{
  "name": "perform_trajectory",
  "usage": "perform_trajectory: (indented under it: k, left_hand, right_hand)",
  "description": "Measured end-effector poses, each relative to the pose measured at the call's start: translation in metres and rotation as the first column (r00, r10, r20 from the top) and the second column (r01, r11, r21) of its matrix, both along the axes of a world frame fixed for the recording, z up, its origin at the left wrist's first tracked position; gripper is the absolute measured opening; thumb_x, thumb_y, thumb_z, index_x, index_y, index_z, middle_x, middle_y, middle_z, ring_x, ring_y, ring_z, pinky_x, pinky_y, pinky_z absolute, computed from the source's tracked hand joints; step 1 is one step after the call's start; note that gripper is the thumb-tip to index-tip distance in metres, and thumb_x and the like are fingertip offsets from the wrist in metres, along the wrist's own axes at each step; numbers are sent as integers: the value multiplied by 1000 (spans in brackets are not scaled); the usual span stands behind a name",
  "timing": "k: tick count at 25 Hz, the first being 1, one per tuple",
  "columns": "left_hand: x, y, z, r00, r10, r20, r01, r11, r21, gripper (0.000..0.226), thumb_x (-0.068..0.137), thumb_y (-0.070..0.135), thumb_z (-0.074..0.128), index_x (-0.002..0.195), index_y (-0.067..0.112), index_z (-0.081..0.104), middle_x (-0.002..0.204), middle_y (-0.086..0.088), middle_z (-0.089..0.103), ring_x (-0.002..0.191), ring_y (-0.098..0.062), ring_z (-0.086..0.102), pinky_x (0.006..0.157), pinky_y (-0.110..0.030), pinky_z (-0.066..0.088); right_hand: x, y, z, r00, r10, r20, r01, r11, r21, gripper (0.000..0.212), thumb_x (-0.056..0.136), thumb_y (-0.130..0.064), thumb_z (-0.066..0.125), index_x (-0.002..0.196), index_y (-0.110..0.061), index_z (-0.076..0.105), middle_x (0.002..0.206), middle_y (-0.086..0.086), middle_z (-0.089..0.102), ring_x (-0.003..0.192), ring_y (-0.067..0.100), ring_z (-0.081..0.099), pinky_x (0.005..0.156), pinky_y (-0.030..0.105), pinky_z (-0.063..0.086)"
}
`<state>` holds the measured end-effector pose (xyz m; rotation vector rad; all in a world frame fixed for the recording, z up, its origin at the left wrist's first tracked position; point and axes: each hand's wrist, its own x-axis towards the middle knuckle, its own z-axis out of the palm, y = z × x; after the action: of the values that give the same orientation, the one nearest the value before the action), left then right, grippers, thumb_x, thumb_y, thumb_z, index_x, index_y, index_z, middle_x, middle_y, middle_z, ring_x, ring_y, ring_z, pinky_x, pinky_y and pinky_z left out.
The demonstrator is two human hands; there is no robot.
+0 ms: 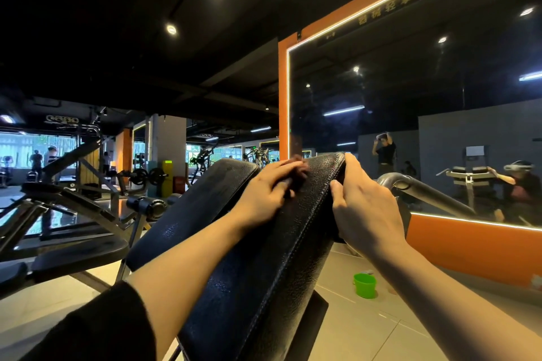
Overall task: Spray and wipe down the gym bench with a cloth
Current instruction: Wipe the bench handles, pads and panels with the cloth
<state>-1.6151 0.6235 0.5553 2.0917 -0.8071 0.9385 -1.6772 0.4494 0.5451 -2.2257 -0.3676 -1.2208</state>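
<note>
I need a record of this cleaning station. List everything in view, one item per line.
Black padded leather bench pad: one, black, tilted, centre foreground.
Dark brownish cloth: one, blurred, on the pad's top, under the left hand.
Green plastic bucket: one, green, on the tiled floor right of the pad.
Orange-framed wall mirror: one, right side.
Grey metal tube handle: one, right of the pad.
Black weight machines: several, left background.
Left hand: presses the cloth onto the pad.
Right hand: grips the pad's right edge.
</note>
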Motion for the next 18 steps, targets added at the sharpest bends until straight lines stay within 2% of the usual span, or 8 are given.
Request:
perform_trajectory:
  k: [3, 5, 7, 9, 12, 14, 16, 18]
  left_hand:
    - [13, 12, 3, 951, 198, -239, -233, 964, -131, 38, 102, 10, 41, 138, 17, 50, 132, -3, 53, 114, -13, 52, 88, -9, 34]
    - [2, -1, 6, 979, 136, -152, -152, 984, -98, 38, 101, 8, 43, 136, 20, 52, 139, 0, 49, 124, -10, 45, 95, -9, 27]
    - [-15, -11, 3, 1000, -28, -10, 28, 1000, 3, 40, 99, 5, 46, 136, 19, 53, 145, 3, 44, 130, -2, 37, 104, -6, 23]
    - [-22, -10, -2, 989, -144, 28, 140, 984, 114, 43, 98, 3, 46, 139, 18, 50, 147, 4, 41, 133, 1, 33, 109, -7, 22]
    - [-10, -8, 7, 997, 37, -63, -37, 999, -1, 43, 100, 7, 43, 141, 21, 47, 146, 4, 41, 134, -7, 34, 102, -8, 20]
    - [-18, -22, 6, 990, 141, -25, -142, 987, -70, 41, 99, 9, 45, 137, 22, 51, 145, 4, 44, 135, -13, 38, 102, -12, 21]
    - [-37, -32, -8, 993, -23, 112, 23, 1000, -4, 41, 97, 9, 48, 134, 24, 55, 144, 5, 47, 134, -8, 39, 109, -13, 23]
    - [-47, -21, -25, 978, -180, 107, 172, 982, 76, 44, 94, 9, 47, 135, 23, 54, 144, 4, 46, 135, -4, 38, 113, -17, 26]
  right_hand:
    - [-1, 1, 0, 1000, -16, 0, 15, 1000, -17, 30, 102, -27, 37, 130, -17, 39, 113, 4, 59, 83, 20, 45, 70, 28, 25]
    - [-3, 1, 0, 1000, -17, -6, 17, 1000, -22, 34, 102, -27, 36, 134, -16, 37, 116, 5, 59, 86, 21, 48, 71, 27, 26]
    - [-4, 1, 1, 1000, -1, -9, 1, 1000, -12, 30, 102, -26, 37, 130, -17, 39, 112, 5, 60, 79, 16, 41, 69, 28, 26]
    - [-4, 1, 1, 1000, 8, -23, -8, 1000, -12, 26, 102, -26, 38, 126, -17, 40, 109, 4, 60, 76, 14, 39, 66, 28, 25]
    - [-3, 1, 1, 1000, 2, -30, -3, 999, -32, 34, 102, -27, 37, 134, -16, 38, 115, 3, 59, 82, 12, 40, 70, 25, 27]
    - [-3, 1, 2, 1000, 3, -22, -4, 999, -38, 32, 102, -26, 37, 133, -16, 39, 112, 5, 59, 82, 13, 43, 69, 25, 30]
    - [-5, 1, 1, 1000, 20, -17, -21, 999, -30, 22, 102, -23, 37, 122, -16, 42, 102, 3, 59, 80, 18, 51, 60, 23, 30]
    - [-8, 0, 0, 999, 37, -15, -38, 999, -28, 20, 102, -22, 36, 119, -16, 44, 96, 2, 57, 86, 24, 59, 59, 21, 30]
